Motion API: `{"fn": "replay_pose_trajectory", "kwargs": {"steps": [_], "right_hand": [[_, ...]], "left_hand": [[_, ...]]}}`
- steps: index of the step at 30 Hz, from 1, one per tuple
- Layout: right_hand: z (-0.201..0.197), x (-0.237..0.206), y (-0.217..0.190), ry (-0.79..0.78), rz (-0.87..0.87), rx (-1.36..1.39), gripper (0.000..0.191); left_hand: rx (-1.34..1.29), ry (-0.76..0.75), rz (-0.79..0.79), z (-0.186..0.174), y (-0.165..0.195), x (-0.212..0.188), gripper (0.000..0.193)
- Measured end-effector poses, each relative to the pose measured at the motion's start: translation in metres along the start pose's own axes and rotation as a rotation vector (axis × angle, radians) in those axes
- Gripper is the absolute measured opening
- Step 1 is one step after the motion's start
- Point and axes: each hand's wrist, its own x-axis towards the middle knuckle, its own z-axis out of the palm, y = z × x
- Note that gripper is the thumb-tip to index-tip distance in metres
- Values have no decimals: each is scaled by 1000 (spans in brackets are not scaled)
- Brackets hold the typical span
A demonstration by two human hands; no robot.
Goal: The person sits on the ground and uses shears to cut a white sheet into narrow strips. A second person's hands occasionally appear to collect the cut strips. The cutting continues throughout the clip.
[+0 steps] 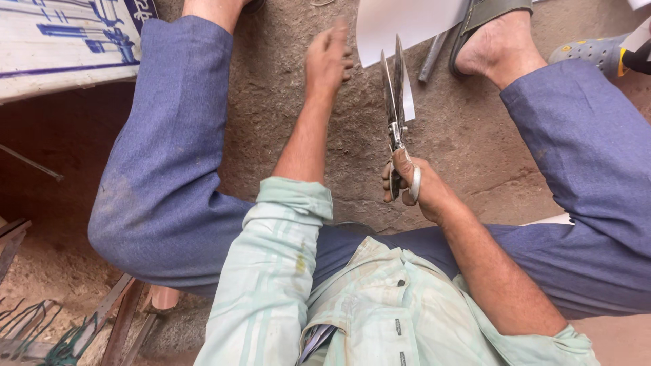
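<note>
My right hand grips the handles of large metal shears, whose long blades point away from me, slightly apart, over the lower edge of a white sheet lying on the ground. My left hand is stretched forward, blurred, fingers loosely curled and holding nothing, just left of the sheet's corner. I sit with knees spread, in blue trousers and a pale green striped shirt.
A white board with blue print lies at the upper left. A metal bar lies beside my sandalled right foot. A grey clog sits at the far right. Rusty rods and scrap clutter the lower left.
</note>
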Motion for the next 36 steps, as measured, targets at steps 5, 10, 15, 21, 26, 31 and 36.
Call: {"fn": "replay_pose_trajectory", "kwargs": {"steps": [5,10,15,21,26,31,36], "right_hand": [[5,12,5,1,69,1,78],[12,10,6,14,64,-67,77],[15,7,2,-40,49,-57,75],[23,4,2,-94,43,-133,75],[42,22,-1,-160,19,-119,76],[49,36,-7,-125,-33,-201,78],[57,49,-16,-118,-23,-236,79]], "left_hand": [[463,14,140,30,6,14,33],[453,10,174,26,2,12,26],[469,6,191,15,1,9,28],[306,98,216,-66,36,10,24],[252,13,197,-109,42,12,28],[42,79,248,-88,24,12,33],[10,59,161,-96,26,12,25]]}}
